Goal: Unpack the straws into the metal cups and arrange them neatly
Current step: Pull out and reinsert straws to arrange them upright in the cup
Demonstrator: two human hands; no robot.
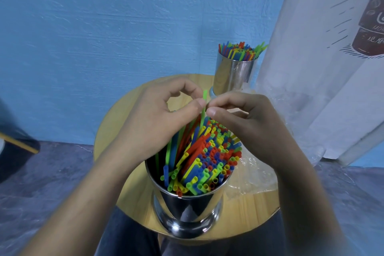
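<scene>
The curtain (311, 68) carries a brown print with pale writing, too blurred to read and cut off at the right edge. Two metal cups stand on the round table (116, 127): the near cup (187, 208) and the far cup (234, 75), both packed with too many coloured straws to count. The left hand (158, 118) and right hand (249, 127) each pinch one green straw (204, 97) above the near cup, its lower end lost among the others. Clear wrap (255, 176) lies to the right, partly hidden by the right arm.
</scene>
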